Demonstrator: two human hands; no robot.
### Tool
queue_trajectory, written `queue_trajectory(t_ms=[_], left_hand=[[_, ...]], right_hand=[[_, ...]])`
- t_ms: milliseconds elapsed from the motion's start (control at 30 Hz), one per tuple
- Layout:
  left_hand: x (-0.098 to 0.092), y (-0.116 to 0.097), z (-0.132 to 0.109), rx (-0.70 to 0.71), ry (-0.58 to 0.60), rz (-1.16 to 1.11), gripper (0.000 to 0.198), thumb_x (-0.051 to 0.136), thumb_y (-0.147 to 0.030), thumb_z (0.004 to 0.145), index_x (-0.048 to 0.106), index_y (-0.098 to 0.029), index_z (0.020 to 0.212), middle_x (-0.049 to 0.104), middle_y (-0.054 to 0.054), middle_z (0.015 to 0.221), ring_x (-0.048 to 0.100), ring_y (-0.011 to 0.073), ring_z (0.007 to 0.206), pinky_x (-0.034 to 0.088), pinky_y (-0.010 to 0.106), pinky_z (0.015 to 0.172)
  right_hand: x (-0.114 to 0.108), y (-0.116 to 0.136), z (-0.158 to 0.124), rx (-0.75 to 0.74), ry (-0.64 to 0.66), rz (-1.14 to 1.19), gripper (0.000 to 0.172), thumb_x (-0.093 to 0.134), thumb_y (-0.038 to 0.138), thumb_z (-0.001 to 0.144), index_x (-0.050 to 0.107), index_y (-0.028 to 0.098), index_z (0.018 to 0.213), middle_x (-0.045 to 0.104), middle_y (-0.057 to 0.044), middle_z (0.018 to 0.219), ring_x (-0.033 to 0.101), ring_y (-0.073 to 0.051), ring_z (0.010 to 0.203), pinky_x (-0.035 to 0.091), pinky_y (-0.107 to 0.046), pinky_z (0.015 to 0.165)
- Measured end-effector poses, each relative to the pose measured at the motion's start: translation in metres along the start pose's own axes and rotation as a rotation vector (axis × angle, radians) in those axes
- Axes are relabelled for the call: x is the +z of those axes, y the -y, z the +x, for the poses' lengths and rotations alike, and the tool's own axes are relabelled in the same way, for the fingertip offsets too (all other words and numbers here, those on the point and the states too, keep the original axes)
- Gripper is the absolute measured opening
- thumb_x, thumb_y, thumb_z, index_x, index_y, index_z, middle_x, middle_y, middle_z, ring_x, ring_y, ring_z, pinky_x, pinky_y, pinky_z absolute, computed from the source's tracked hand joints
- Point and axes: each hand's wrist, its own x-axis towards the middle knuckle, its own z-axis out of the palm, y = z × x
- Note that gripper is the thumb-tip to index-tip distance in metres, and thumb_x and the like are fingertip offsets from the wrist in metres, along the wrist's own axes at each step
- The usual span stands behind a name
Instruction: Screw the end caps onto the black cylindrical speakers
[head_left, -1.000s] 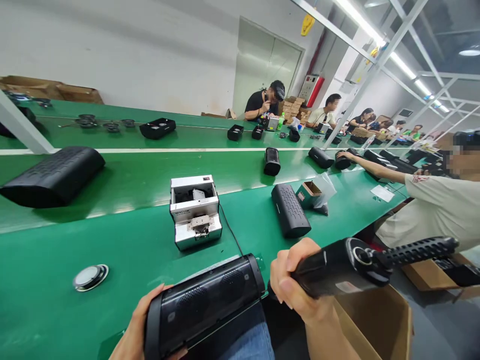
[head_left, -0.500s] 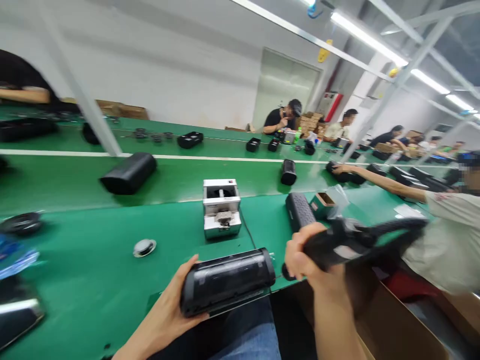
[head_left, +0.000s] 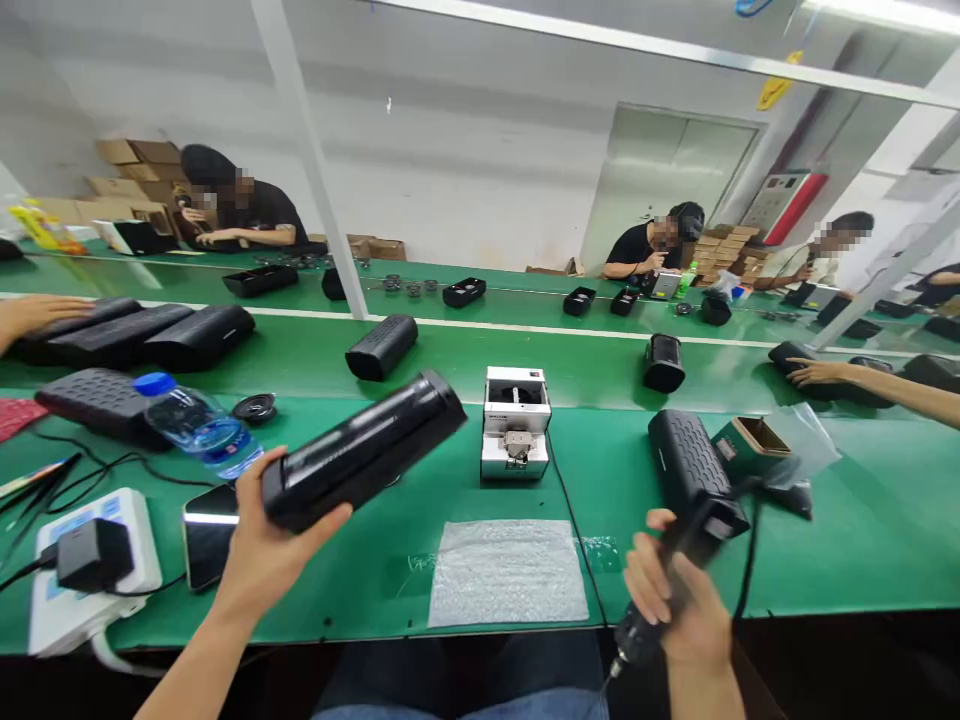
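Observation:
My left hand [head_left: 274, 535] grips one end of a black speaker housing [head_left: 364, 450], raised over the green bench and tilted up to the right. Wrapped around a black electric screwdriver [head_left: 675, 590] is my right hand [head_left: 679, 590]; the tool's bit points down and left at the bench's front edge. Between the hands a sheet of bubble wrap [head_left: 510, 575] lies flat on the bench. Behind it stands a small white and silver screw feeder [head_left: 516, 425]. A black speaker with a textured grille [head_left: 690, 460] rests just beyond the screwdriver.
On the left are a water bottle [head_left: 199, 425], a phone [head_left: 208, 535] and a white power strip [head_left: 97, 570] with cables. A green box [head_left: 750, 450] and a plastic bag [head_left: 810, 450] sit at right. Co-workers' hands [head_left: 817, 372] touch speakers on the green line behind.
The speaker housing has moved up and left in my left hand, uncovering the bubble wrap. My right hand has lowered the screwdriver, its bit now downward. The view has turned left.

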Motion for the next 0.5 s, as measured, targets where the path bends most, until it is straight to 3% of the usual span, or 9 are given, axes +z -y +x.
queue_trajectory(t_ms=[100,167,233,367,500], left_hand=[[0.048,-0.02,0.067,0.012,-0.01,-0.02,0.108,0.094,-0.066,0.078,0.04,-0.029,0.164,0.063,0.014,0.144,0.072,0.0389,0.125,0.062,0.06,0.112],[0.096,-0.036,0.104,-0.006,0.034,-0.042,0.106,0.094,-0.06,0.082,0.036,-0.025,0.163,0.065,0.015,0.143,0.073,0.0358,0.125,0.062,0.055,0.111],[0.146,-0.05,0.133,-0.007,0.061,-0.02,0.101,0.094,-0.049,0.087,0.034,-0.019,0.162,0.06,0.02,0.153,0.067,0.0358,0.138,0.055,0.053,0.119],[0.233,-0.071,0.168,-0.02,0.081,-0.02,0.097,0.098,-0.036,0.087,0.042,-0.008,0.161,0.062,0.027,0.153,0.065,0.038,0.141,0.053,0.051,0.121],[0.286,-0.081,0.18,-0.013,0.102,0.01,0.058,0.083,-0.041,0.105,0.062,-0.018,0.153,0.064,0.017,0.156,0.069,0.0354,0.138,0.06,0.059,0.116]], right_hand=[[-0.019,-0.042,0.01,0.132,-0.121,0.071,0.047,0.09,0.05,0.084,0.065,0.029,0.118,0.04,0.009,0.067,0.03,-0.006,0.047,0.034,-0.019,0.044],[-0.028,-0.056,0.012,0.133,-0.158,0.088,0.048,0.092,0.047,0.083,0.064,0.028,0.117,0.043,0.009,0.069,0.036,-0.007,0.05,0.035,-0.019,0.047],[-0.034,-0.063,0.012,0.133,-0.177,0.093,0.047,0.094,0.046,0.083,0.064,0.028,0.114,0.045,0.008,0.07,0.039,-0.007,0.051,0.037,-0.019,0.049],[-0.047,-0.071,0.016,0.138,-0.155,0.082,0.046,0.095,0.05,0.083,0.066,0.029,0.112,0.047,0.009,0.07,0.043,-0.006,0.051,0.039,-0.019,0.05],[-0.064,-0.076,0.022,0.161,-0.105,0.068,0.048,0.099,0.053,0.08,0.069,0.03,0.11,0.048,0.01,0.067,0.045,-0.006,0.048,0.039,-0.018,0.048]])
